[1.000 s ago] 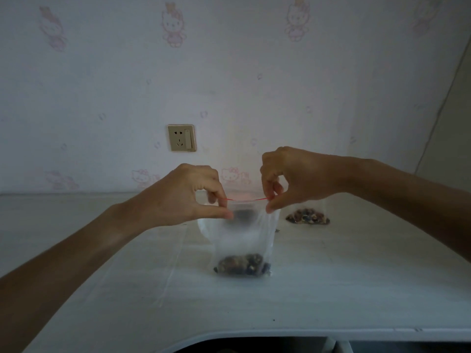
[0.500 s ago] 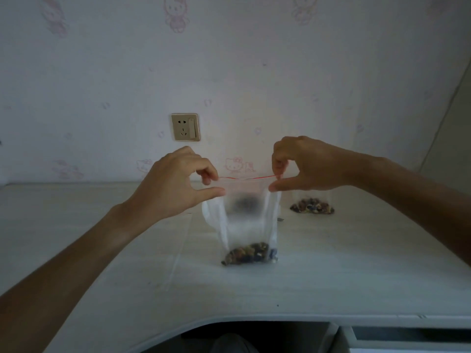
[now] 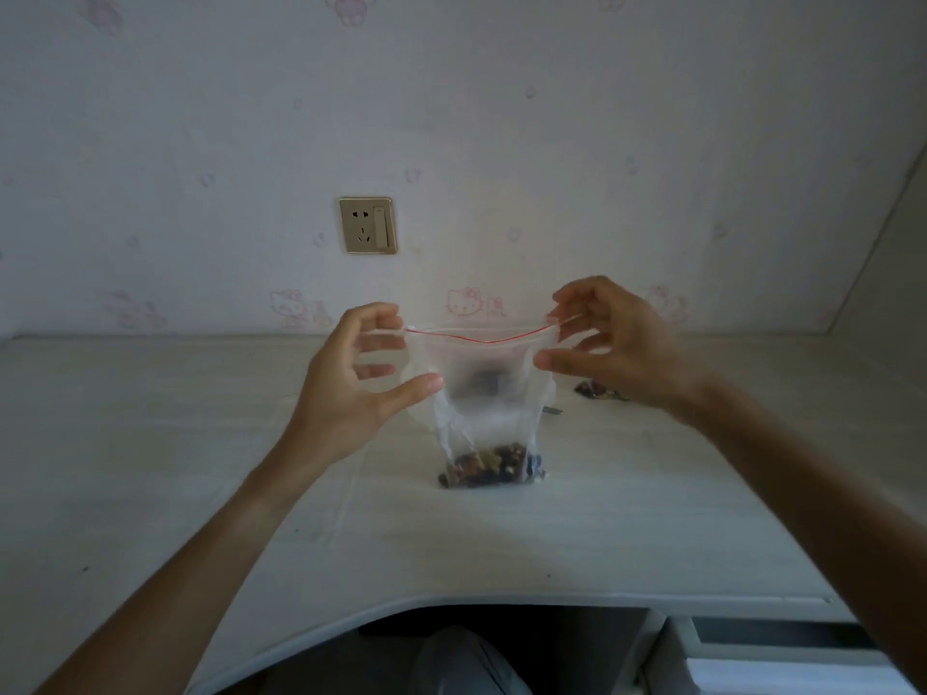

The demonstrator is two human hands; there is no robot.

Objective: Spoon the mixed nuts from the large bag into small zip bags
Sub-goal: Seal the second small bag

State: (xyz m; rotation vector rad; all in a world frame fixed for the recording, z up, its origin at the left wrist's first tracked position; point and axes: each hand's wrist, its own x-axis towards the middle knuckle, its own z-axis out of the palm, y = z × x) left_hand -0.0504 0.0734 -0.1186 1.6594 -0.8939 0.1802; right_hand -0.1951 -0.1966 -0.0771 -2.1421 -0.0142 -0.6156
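A small clear zip bag (image 3: 489, 418) with a red zip line stands upright on the table's middle, with mixed nuts (image 3: 489, 466) lying in its bottom. My left hand (image 3: 351, 388) is at the bag's top left corner, fingers spread, thumb well apart from them and touching the bag's left side. My right hand (image 3: 612, 348) holds the top right corner, fingertips behind the zip line and thumb on the front. The zip line sags in the middle. A dark blur shows through the bag; what it is cannot be told.
Another small heap of bagged nuts (image 3: 597, 391) lies behind my right wrist. A wall socket (image 3: 368, 225) sits above the white table (image 3: 200, 443). The table's curved front edge is near my body, with a drawer unit (image 3: 762, 649) at the lower right.
Both hands have loosened: the tight pinches on the bag's top corners have opened, and the thumbs have come away from the fingers. The zip line now sags.
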